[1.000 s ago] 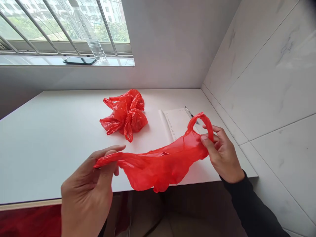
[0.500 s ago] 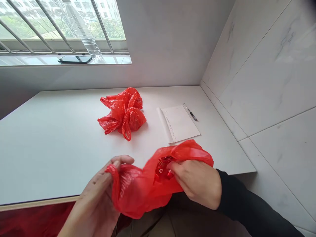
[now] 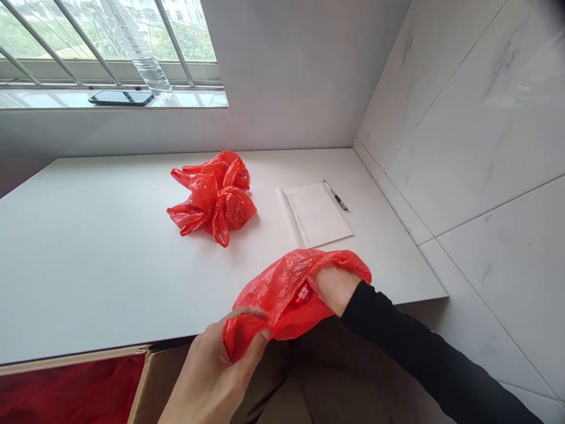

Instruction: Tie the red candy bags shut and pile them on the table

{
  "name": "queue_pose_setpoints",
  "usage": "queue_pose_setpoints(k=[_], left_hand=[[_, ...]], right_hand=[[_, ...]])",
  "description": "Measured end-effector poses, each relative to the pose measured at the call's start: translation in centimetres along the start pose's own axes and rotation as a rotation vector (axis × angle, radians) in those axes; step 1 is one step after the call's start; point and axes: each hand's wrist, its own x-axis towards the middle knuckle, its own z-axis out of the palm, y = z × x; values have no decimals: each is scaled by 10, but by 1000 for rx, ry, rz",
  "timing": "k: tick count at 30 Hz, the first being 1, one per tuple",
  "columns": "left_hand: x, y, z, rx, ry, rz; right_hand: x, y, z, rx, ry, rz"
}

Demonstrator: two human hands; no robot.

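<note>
Since the earlier frame, the right grip (image 3: 336, 287) is reaching deeper into the red bag (image 3: 276, 288), and the left grip (image 3: 223, 359) is sitting closer to it, bunching the near end together. Left thumb and fingers are pinching the bag's gathered rim; the right fingers are mostly hiding inside, so there is no telling whether they are closing on anything. At the near edge of the white worktop (image 3: 110, 253), the bag is being held up, its thin, crinkled plastic bulging around the right grip and its mouth gaping. Inside, a small shiny red packet (image 3: 302, 292) is peeking out beside the right thumb.

Below the worktop's edge, a cardboard box (image 3: 163, 377) is standing with red material (image 3: 66, 388) filling it. Farther back, a bundle of knotted red bags (image 3: 214, 197) is lying left of a pale notebook (image 3: 320, 215), whose left edge is showing a row of small holes; a pen (image 3: 336, 196) is lying just beside it. On the windowsill (image 3: 198, 99), a clear bottle (image 3: 148, 68) is standing near a phone (image 3: 121, 98). Right grip and rim are blocking the bag's depths.

White marks are showing on the packet, staying too small to read.
</note>
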Motion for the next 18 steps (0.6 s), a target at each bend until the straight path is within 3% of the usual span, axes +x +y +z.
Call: queue_pose_setpoints(k=[2, 5, 9, 12, 18], left_hand=[[3, -3, -2, 9, -35, 36], [7, -5, -7, -225, -40, 16], [11, 12, -4, -675, 7, -139], [10, 29, 4, -887, 2, -246], [16, 33, 6, -982, 76, -286]], right_hand=[[3, 5, 6, 28, 44, 4], [6, 10, 7, 43, 104, 5], [8, 12, 5, 72, 187, 7], [6, 11, 6, 89, 253, 19], [-5, 7, 13, 64, 31, -187]])
